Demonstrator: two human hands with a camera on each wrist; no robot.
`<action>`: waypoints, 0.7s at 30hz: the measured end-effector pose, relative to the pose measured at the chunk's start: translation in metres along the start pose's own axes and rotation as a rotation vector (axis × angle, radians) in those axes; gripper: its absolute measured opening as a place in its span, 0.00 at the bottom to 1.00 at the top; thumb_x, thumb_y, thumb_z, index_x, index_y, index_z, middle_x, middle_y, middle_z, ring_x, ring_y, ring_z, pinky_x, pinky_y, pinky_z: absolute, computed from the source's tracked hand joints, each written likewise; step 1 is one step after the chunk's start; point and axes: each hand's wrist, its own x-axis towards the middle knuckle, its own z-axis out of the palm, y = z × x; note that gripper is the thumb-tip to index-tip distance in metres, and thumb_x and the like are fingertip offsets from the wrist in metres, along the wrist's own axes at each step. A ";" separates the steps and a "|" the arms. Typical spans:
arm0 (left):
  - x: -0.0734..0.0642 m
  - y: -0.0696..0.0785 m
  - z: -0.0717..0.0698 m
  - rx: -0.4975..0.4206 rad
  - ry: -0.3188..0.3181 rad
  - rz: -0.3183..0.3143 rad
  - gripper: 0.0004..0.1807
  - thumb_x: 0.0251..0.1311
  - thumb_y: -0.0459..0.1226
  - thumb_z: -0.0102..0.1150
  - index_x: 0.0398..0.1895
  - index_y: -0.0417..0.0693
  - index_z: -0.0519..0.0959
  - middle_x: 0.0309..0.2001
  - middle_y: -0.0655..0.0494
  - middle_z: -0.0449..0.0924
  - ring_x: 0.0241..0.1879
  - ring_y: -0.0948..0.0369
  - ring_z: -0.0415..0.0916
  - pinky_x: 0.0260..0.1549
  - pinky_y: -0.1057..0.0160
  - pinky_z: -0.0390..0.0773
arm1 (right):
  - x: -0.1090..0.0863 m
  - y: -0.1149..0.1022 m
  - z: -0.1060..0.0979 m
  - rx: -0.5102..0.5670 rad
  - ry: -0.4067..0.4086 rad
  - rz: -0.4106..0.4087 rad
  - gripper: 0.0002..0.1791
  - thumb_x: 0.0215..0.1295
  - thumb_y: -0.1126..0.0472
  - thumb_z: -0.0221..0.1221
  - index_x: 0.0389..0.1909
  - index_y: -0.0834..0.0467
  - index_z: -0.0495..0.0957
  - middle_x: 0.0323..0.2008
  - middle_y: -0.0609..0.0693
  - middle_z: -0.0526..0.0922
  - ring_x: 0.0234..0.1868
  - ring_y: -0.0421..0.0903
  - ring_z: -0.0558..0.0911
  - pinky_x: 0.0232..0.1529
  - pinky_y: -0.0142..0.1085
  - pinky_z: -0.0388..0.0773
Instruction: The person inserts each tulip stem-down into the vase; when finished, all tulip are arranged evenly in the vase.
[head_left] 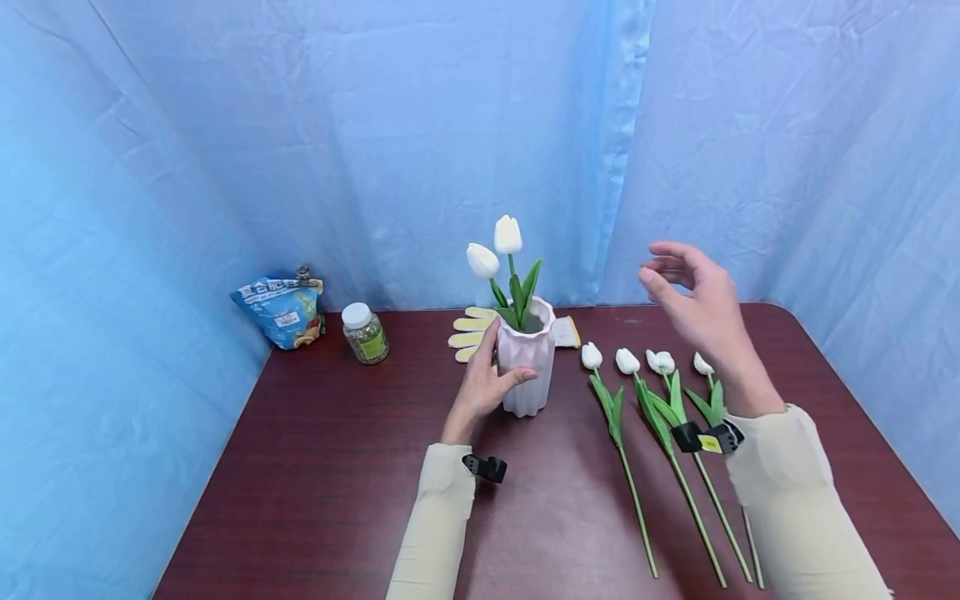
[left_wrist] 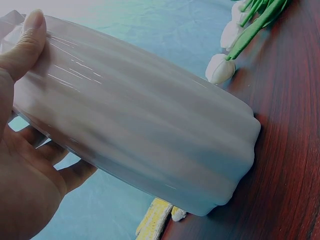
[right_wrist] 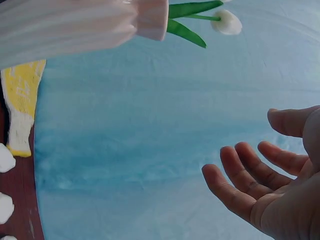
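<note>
A pale pinkish-white fluted vase (head_left: pixel 531 379) stands upright on the table, and my left hand (head_left: pixel 482 382) grips its left side near the top. In the left wrist view the thumb (left_wrist: pixel 34 42) lies across the vase wall while the other fingers pass behind it. Two white artificial tulips (head_left: pixel 507 237) with green leaves rise out of the vase mouth. My right hand (head_left: pixel 701 304) hovers to the right of the vase, above the loose tulips (head_left: pixel 628 362), its fingers loosely bent and nothing in them. Several of these white tulips lie side by side on the table, stems toward me.
A yellow-and-white work glove (head_left: pixel 470 327) lies behind the vase, partly hidden by it. At the back left are a jar (head_left: pixel 367 335) with a white lid and a blue snack bag (head_left: pixel 281 312) closed with a clip. Blue curtains (head_left: pixel 420 150) surround the dark red table (head_left: pixel 322 475).
</note>
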 end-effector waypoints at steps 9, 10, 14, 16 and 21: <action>0.001 -0.008 0.001 -0.004 0.009 0.025 0.56 0.54 0.37 0.75 0.81 0.54 0.48 0.78 0.48 0.58 0.73 0.48 0.65 0.68 0.44 0.69 | -0.019 0.020 -0.029 0.028 0.050 0.050 0.21 0.70 0.59 0.61 0.62 0.55 0.75 0.40 0.23 0.79 0.35 0.21 0.82 0.38 0.17 0.78; 0.001 -0.009 0.001 -0.006 0.012 0.032 0.56 0.54 0.39 0.75 0.81 0.56 0.49 0.78 0.49 0.59 0.73 0.49 0.65 0.68 0.44 0.69 | -0.022 0.022 -0.032 0.028 0.048 0.061 0.21 0.70 0.59 0.61 0.62 0.54 0.75 0.40 0.23 0.79 0.33 0.21 0.82 0.37 0.18 0.77; 0.000 -0.010 0.000 -0.013 0.019 0.052 0.57 0.52 0.50 0.75 0.81 0.57 0.50 0.77 0.50 0.60 0.72 0.49 0.66 0.67 0.44 0.69 | -0.032 0.034 -0.042 -0.009 0.039 0.114 0.22 0.70 0.57 0.61 0.63 0.51 0.74 0.40 0.22 0.79 0.31 0.21 0.82 0.36 0.17 0.76; 0.000 -0.011 0.000 -0.011 0.020 0.056 0.58 0.50 0.56 0.74 0.81 0.57 0.50 0.77 0.49 0.60 0.72 0.48 0.66 0.67 0.43 0.69 | -0.038 0.040 -0.046 -0.037 0.037 0.150 0.22 0.71 0.55 0.61 0.63 0.50 0.74 0.40 0.20 0.78 0.31 0.20 0.82 0.35 0.16 0.75; 0.000 -0.011 0.001 0.001 0.020 0.059 0.61 0.48 0.64 0.71 0.81 0.55 0.50 0.77 0.47 0.59 0.72 0.47 0.66 0.67 0.42 0.69 | -0.051 0.056 -0.056 -0.095 0.008 0.214 0.24 0.71 0.52 0.60 0.65 0.50 0.72 0.39 0.17 0.76 0.30 0.19 0.81 0.34 0.17 0.74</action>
